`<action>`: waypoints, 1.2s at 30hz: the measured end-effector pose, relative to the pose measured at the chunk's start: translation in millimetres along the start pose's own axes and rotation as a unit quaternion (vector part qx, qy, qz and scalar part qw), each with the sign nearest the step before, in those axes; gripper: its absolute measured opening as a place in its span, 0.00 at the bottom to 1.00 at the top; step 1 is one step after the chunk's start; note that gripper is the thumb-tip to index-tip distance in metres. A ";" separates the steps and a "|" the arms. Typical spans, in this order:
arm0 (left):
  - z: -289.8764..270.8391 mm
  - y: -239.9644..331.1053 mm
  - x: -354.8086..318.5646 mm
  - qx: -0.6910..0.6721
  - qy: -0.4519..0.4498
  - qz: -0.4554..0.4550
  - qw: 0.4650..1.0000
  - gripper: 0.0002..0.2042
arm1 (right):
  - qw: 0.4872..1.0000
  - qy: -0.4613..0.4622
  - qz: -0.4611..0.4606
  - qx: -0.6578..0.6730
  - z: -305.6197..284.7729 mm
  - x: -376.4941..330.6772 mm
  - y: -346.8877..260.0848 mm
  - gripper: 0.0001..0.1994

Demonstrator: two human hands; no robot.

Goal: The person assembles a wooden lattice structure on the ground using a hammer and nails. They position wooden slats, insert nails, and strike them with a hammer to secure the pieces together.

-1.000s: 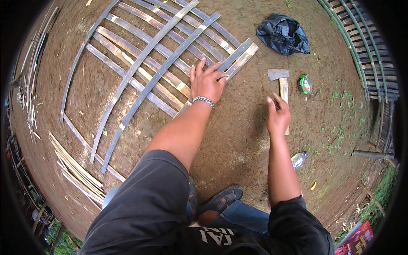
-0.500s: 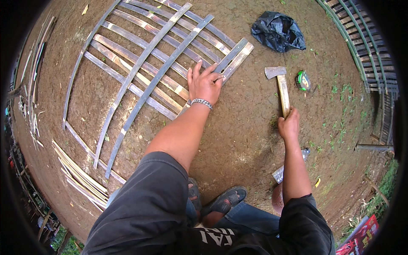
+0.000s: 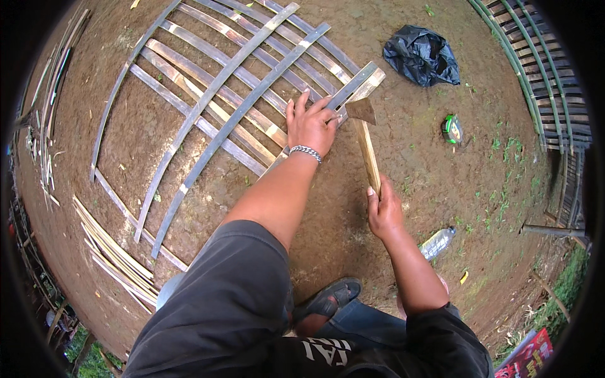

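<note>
Left hand lay splayed on the bamboo lattice, steadying it. Right hand clenched the hatchet, its head apparently touching a slat end.

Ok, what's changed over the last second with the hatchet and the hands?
The right hand slid down the hatchet handle, gripped its end and swung the head left, from bare ground to the slat ends beside the left hand. The left hand stayed pressed flat on the slats; the black bag, tape measure and bottle did not move.
</note>
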State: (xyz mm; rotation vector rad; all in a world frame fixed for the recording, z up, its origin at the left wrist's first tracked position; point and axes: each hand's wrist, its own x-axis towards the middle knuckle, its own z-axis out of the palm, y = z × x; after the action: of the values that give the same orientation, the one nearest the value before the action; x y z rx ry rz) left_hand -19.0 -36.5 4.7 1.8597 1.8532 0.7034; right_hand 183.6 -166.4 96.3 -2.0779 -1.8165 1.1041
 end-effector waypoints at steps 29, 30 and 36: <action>-0.9 0.8 -0.4 0.022 -0.003 -0.003 1.000 0.06 | 0.998 0.032 -0.058 0.017 16.3 12.0 15.5 0.23; -0.8 0.0 1.0 0.020 0.003 0.002 1.000 0.06 | 0.997 0.040 -0.055 0.026 15.3 11.8 13.1 0.24; -0.4 1.7 0.9 0.011 0.004 0.002 1.000 0.05 | 0.996 0.061 -0.069 0.014 17.5 8.6 18.2 0.24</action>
State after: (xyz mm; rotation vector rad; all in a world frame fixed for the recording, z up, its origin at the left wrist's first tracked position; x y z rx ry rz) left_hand -18.0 -35.7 6.1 1.8786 1.8699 0.6957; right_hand 186.9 -168.8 69.9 -1.9252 -1.8431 0.9417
